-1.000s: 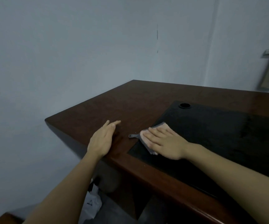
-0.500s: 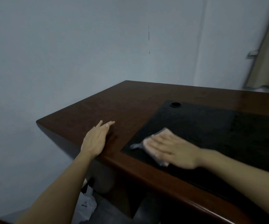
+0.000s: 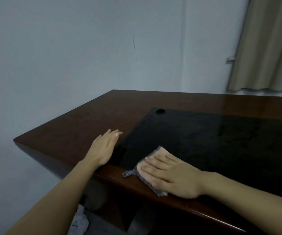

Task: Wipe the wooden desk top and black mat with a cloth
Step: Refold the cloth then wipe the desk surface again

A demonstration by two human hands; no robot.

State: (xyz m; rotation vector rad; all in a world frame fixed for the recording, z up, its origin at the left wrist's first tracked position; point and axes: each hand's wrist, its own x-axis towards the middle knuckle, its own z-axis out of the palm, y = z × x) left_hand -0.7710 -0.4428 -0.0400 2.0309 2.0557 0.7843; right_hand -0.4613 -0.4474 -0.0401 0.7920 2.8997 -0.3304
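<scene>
While flat on cloth (image 3: 154, 173), right hand (image 3: 172, 175) presses it, fingers straight, over mat (image 3: 213, 138) near corner and desk (image 3: 79, 126) front edge. Left hand (image 3: 103, 148) relaxed, palm down on desk beside mat.

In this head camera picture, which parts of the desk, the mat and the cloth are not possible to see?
Head view only:
- Pink cloth with grey mesh backing: its middle is hidden under the right hand.
- Black mat: its right end is cut off by the picture edge; the near part is hidden by the right forearm.
- Dark brown wooden desk top: its right side is cut off.
- White object on the floor: too dim and partly hidden by the left forearm.
</scene>
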